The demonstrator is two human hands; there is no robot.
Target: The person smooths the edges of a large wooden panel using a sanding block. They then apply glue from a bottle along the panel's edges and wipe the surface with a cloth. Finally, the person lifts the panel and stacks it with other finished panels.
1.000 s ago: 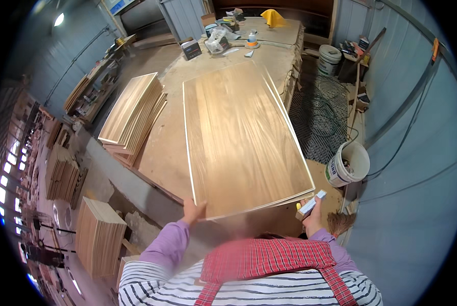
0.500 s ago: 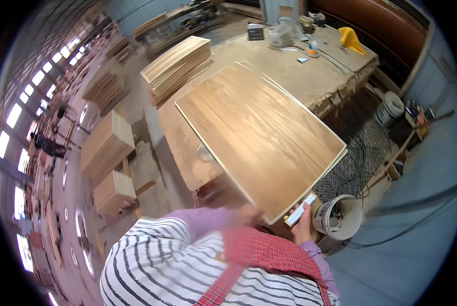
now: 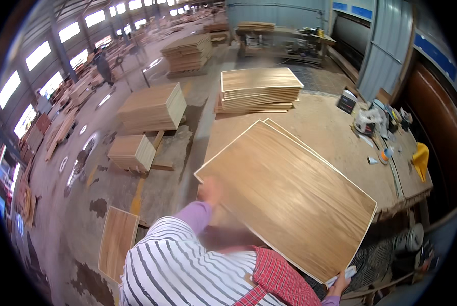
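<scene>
A wood-grain panel (image 3: 289,199) with pale edges lies slantwise on the workbench (image 3: 325,120), the edge of another panel showing beneath it on the far side. Beside the panel's left edge, close to its left corner, is my left hand (image 3: 211,192); motion smears its fingers, so I cannot see whether they grip the edge. My right hand (image 3: 339,283) is at the panel's near right corner, closed around a small white block (image 3: 342,276). Part of that block and some of the fingers are hidden.
A stack of panels (image 3: 261,92) stands at the bench's far left. On its right are a black box (image 3: 347,100), plastic wrapping (image 3: 368,121), an orange-and-white bottle (image 3: 386,154) and a yellow cloth (image 3: 420,160). More panel stacks (image 3: 152,109) stand on the floor to the left.
My left hand has moved from the panel's near corner to its left corner. The view has swung left. My right hand keeps the white block at the near right corner.
</scene>
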